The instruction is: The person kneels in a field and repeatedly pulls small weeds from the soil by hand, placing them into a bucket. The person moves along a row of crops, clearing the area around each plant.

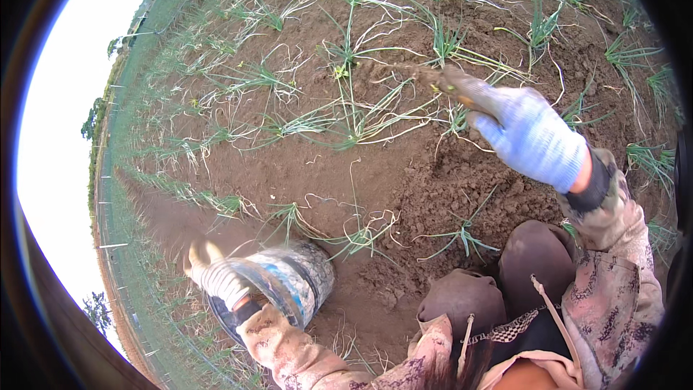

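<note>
My right hand, in a blue and white knit glove, grips the handle of a long soil-caked tool. Motion blurs the tool's far end, so its kind is unclear; it reaches over the onion-like plants. At the lower left, my left hand wears a pale glove and is beside the mouth of a tilted bucket stained white and blue. Its fingers are blurred, and whether they touch the bucket's rim cannot be told. From near these fingers a brown blur of loose soil spreads up and left.
Rows of green plants with pale, drooping leaves cover the brown soil. Crumbly, loosened soil lies before my bent knees. A single plant stands close to the knees. Green netting edges the field at left.
</note>
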Demonstrator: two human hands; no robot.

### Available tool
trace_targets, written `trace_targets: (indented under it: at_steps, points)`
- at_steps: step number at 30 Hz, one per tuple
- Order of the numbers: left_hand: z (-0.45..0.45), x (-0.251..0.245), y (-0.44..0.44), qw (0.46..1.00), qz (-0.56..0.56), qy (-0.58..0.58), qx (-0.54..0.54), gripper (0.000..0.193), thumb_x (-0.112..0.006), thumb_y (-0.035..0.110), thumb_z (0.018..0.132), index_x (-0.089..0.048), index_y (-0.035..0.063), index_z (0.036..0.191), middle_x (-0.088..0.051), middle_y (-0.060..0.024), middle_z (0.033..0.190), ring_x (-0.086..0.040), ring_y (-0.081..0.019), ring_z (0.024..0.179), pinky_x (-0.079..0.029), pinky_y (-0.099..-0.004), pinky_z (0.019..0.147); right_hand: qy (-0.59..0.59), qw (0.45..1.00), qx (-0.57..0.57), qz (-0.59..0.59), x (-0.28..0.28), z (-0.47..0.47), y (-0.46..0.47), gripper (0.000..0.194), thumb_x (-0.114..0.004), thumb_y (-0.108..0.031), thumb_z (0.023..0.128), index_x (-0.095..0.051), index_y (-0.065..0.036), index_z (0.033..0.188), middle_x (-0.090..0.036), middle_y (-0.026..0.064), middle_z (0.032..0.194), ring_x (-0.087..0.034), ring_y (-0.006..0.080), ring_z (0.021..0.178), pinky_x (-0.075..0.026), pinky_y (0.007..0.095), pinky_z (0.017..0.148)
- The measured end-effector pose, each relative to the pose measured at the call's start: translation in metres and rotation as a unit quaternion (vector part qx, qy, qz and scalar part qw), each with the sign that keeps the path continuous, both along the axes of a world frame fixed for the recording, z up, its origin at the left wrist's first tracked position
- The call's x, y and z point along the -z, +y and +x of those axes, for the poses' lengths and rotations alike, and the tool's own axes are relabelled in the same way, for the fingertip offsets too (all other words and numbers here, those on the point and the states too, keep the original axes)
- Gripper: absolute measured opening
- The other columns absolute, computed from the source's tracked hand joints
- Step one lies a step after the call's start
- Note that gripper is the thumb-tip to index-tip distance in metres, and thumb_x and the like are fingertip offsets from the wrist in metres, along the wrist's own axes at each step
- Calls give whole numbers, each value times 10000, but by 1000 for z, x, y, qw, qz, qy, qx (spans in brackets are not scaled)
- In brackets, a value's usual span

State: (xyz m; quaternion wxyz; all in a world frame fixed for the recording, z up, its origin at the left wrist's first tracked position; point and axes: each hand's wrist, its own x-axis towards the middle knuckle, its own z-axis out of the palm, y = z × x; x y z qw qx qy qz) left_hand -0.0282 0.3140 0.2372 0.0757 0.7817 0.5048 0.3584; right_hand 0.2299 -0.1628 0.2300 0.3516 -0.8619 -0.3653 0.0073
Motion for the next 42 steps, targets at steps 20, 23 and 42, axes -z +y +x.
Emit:
trace_targets:
  at_steps: [20, 23, 42]
  points:
    - [374, 173, -101, 864, -170, 243, 406, 295, -777, 302, 756, -754, 141, 1002, -548, -225, 1213, -611, -368, 1030, -483, -392, 938, 182, 945, 38, -270, 105, 62, 197, 382, -541, -150, 855, -557, -9, 1210, -675, 242, 991, -664, 391, 924, -532, 457, 785]
    - [381, 184, -83, 847, -214, 225, 431, 344, -759, 312, 760, -741, 74, 1007, -652, -239, 1018, -630, -358, 966, -483, -393, 895, 96, 956, -56, -270, 117, 92, 184, 335, -603, -160, 794, -665, -8, 1087, -689, 218, 946, -680, 358, 888, -541, 428, 752]
    - [341, 171, -48, 813, -422, -20, 400, 301, -733, 215, 852, -661, 14, 1064, -655, -3, 840, -547, -83, 619, -459, -241, 558, 170, 980, 95, -35, 126, 25, 83, 581, -568, -141, 892, -384, -144, 1442, -661, 237, 975, -654, 409, 859, -535, 432, 739]
